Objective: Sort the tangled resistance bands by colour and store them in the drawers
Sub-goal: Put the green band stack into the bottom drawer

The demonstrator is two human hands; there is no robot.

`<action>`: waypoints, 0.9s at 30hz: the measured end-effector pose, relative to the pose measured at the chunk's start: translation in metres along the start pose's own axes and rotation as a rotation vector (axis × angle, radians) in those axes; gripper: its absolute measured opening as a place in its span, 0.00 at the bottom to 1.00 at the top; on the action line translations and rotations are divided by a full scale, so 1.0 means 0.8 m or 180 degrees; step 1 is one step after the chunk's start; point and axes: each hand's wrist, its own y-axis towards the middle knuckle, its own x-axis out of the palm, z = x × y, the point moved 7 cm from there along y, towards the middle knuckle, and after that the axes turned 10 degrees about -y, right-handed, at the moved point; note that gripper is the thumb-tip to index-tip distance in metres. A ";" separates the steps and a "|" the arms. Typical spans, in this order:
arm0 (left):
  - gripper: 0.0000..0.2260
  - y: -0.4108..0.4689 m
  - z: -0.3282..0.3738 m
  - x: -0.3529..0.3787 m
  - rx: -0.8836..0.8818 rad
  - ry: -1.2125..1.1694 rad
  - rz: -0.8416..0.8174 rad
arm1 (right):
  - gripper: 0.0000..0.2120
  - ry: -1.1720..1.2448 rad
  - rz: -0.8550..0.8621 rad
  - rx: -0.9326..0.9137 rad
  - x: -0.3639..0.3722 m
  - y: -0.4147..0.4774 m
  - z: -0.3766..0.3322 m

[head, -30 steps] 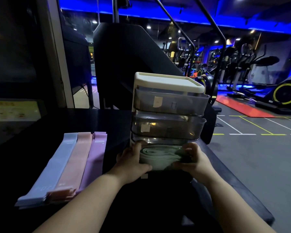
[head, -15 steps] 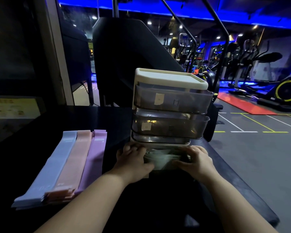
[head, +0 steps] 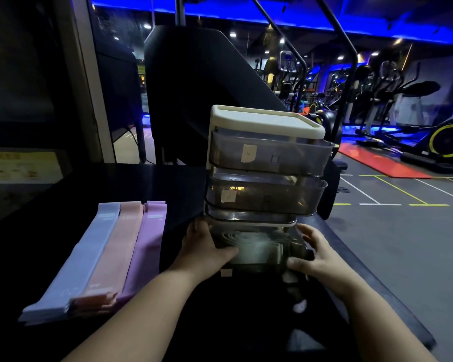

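Note:
A small drawer unit [head: 267, 117] with a cream top stands on the black table [head: 246, 322]. Its two upper smoky drawers are pushed in. The bottom drawer [head: 256, 265] is pulled out toward me and holds folded pale green bands [head: 256, 246]. My left hand [head: 207, 248] grips the drawer's left front corner, thumb lying across the front rim. My right hand [head: 315, 254] rests against the right front corner with fingers spread. To the left, a blue band [head: 89, 257], a pink band [head: 113, 254] and a purple band [head: 145, 252] lie flat side by side.
The table's right edge [head: 377, 273] drops to the grey gym floor. A big black machine housing [head: 194, 87] stands right behind the drawer unit. Exercise machines and a red mat [head: 377, 160] are far off at the right.
My hands have come off the top of the green bands and moved out to the bottom drawer's front corners. The bands now lie uncovered inside the drawer.

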 end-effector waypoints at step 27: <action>0.58 0.006 -0.021 0.002 0.0030 -0.0579 -0.0513 | 0.50 0.0083 -0.0206 0.0153 0.014 0.021 0.026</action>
